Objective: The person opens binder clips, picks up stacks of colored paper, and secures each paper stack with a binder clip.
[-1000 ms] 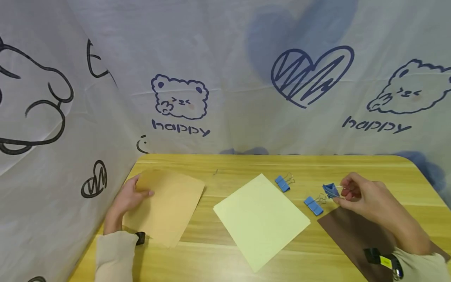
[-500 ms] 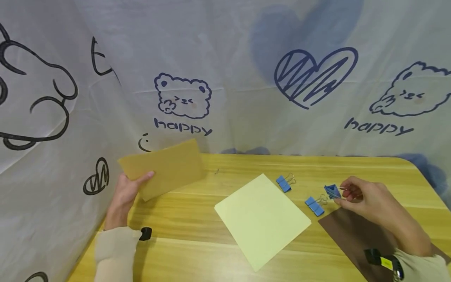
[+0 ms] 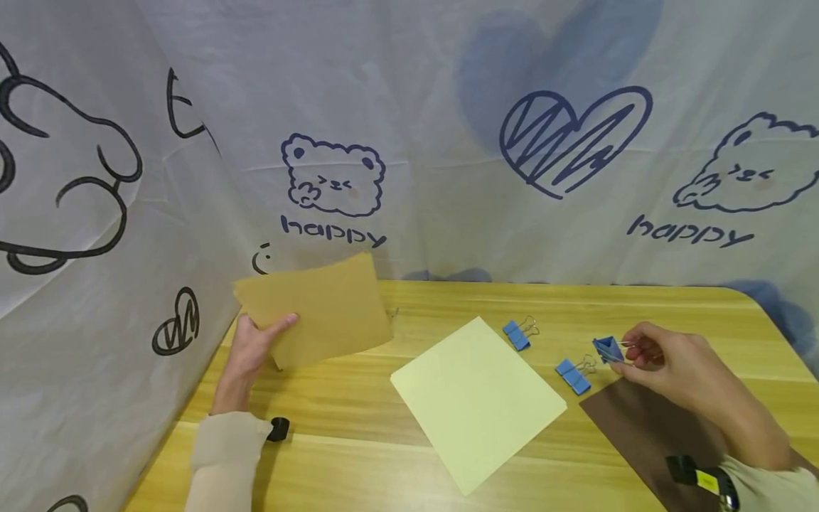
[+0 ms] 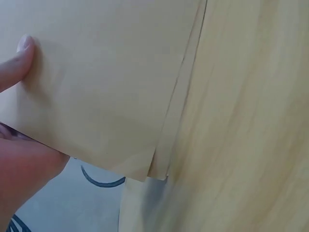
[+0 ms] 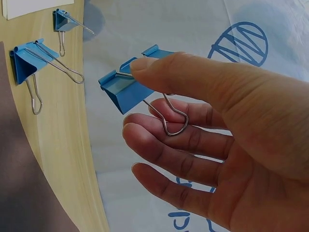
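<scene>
My left hand (image 3: 248, 348) grips a small stack of tan paper sheets (image 3: 326, 313) by the near left corner, thumb on top. The stack is tilted up over the left of the table, its far edge overlapping the back cloth in the head view. In the left wrist view, the edges of two sheets (image 4: 111, 106) are slightly offset; the fingers beneath are mostly hidden. On the right, my right hand (image 3: 687, 373) pinches a blue binder clip (image 5: 128, 92) between thumb and fingers, one wire handle lying against the fingers.
Pale yellow square sheets (image 3: 480, 405) lie at mid-table. Right of them rest two blue binder clips, one farther back (image 3: 515, 334) and one nearer (image 3: 572, 376). Dark brown paper (image 3: 646, 427) lies under the right forearm. A printed white cloth (image 3: 435, 178) hangs behind and along the left.
My left hand has lifted the tan sheets off the table, tilted them upright and shifted them a little right. The right hand holds its clip in nearly the same place.
</scene>
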`<action>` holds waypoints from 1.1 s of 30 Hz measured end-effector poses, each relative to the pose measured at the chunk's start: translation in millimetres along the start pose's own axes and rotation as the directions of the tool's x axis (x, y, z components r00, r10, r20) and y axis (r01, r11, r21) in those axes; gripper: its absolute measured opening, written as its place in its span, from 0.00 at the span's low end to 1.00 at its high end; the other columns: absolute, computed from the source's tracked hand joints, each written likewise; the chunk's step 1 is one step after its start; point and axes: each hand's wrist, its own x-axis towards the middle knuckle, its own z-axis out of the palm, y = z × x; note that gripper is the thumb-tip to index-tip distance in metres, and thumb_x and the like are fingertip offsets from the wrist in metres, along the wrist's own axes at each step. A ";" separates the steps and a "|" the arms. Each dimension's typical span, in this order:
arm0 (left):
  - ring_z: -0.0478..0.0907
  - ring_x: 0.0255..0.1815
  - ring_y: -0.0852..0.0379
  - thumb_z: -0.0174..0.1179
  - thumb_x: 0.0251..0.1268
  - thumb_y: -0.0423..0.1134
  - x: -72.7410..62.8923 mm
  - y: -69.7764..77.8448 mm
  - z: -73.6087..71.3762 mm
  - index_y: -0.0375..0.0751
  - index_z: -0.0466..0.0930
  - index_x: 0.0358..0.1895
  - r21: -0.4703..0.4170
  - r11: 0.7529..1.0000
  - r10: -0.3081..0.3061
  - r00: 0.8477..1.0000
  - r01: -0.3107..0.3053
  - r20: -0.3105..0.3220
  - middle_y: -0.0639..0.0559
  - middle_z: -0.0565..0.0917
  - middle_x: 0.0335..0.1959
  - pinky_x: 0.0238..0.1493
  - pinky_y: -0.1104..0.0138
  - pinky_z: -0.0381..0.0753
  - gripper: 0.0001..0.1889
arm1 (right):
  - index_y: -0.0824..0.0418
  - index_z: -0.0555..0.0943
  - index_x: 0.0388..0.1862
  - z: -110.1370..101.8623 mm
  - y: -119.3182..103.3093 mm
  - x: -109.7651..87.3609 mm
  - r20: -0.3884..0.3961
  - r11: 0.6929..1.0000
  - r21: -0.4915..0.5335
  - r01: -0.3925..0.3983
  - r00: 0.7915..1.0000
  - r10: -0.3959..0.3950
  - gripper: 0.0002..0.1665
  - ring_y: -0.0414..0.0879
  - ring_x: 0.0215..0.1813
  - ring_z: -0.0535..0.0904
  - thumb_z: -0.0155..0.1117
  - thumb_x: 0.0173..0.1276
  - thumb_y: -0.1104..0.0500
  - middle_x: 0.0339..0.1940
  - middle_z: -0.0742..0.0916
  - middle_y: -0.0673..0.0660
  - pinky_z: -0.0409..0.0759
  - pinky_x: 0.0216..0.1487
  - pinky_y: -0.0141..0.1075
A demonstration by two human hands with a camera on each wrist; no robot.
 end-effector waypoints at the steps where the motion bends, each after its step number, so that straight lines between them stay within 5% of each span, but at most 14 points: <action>1: 0.83 0.40 0.62 0.72 0.66 0.40 0.3 -0.6 1.4 0.48 0.69 0.53 -0.013 1.000 0.009 1.000 -0.009 0.000 0.58 0.81 0.42 0.42 0.68 0.85 0.21 | 0.66 0.80 0.41 -0.4 0.1 0.0 0.000 1.000 0.002 -0.001 1.000 0.001 0.21 0.45 0.32 0.81 0.82 0.57 0.58 0.30 0.84 0.50 0.81 0.31 0.35; 9: 0.84 0.36 0.61 0.72 0.66 0.36 -0.1 -1.2 9.6 0.41 0.73 0.46 -0.062 0.993 0.098 0.995 -0.100 -0.029 0.57 0.82 0.36 0.37 0.69 0.85 0.16 | 0.67 0.80 0.42 -1.5 -0.9 -1.2 0.007 1.000 0.010 -0.024 1.000 0.024 0.22 0.47 0.33 0.82 0.82 0.58 0.58 0.31 0.85 0.52 0.83 0.32 0.39; 16: 0.84 0.37 0.62 0.71 0.66 0.35 -0.7 -3.8 10.6 0.42 0.73 0.48 -0.060 0.994 0.093 0.996 -0.092 0.001 0.58 0.83 0.37 0.38 0.69 0.85 0.15 | 0.66 0.80 0.41 -1.6 -0.5 -1.5 0.001 1.000 0.008 -0.016 1.000 0.016 0.21 0.46 0.32 0.82 0.82 0.57 0.57 0.31 0.85 0.51 0.82 0.31 0.37; 21: 0.82 0.34 0.62 0.72 0.66 0.35 -1.5 0.0 11.6 0.42 0.73 0.43 -0.060 0.992 0.107 0.994 -0.109 -0.037 0.58 0.82 0.34 0.36 0.70 0.83 0.14 | 0.66 0.80 0.41 -2.2 0.1 -1.6 0.000 1.000 0.010 -0.017 1.000 0.017 0.21 0.46 0.32 0.82 0.82 0.57 0.57 0.31 0.85 0.51 0.81 0.31 0.35; 26: 0.80 0.36 0.62 0.72 0.66 0.37 -3.0 5.6 10.9 0.40 0.72 0.46 -0.008 0.992 0.123 0.991 -0.124 -0.056 0.57 0.80 0.36 0.37 0.70 0.82 0.16 | 0.66 0.80 0.41 -2.5 -0.7 -1.4 -0.002 1.000 0.011 -0.024 1.000 0.024 0.21 0.47 0.33 0.82 0.82 0.57 0.58 0.31 0.85 0.52 0.83 0.32 0.39; 33: 0.81 0.39 0.61 0.70 0.68 0.38 -4.6 6.9 6.9 0.42 0.71 0.53 0.061 0.991 0.116 0.993 -0.117 0.005 0.56 0.80 0.41 0.40 0.69 0.83 0.19 | 0.66 0.81 0.41 -2.3 -0.3 -0.9 -0.014 1.000 0.008 -0.004 1.000 0.004 0.21 0.46 0.32 0.82 0.82 0.57 0.58 0.31 0.85 0.51 0.81 0.31 0.34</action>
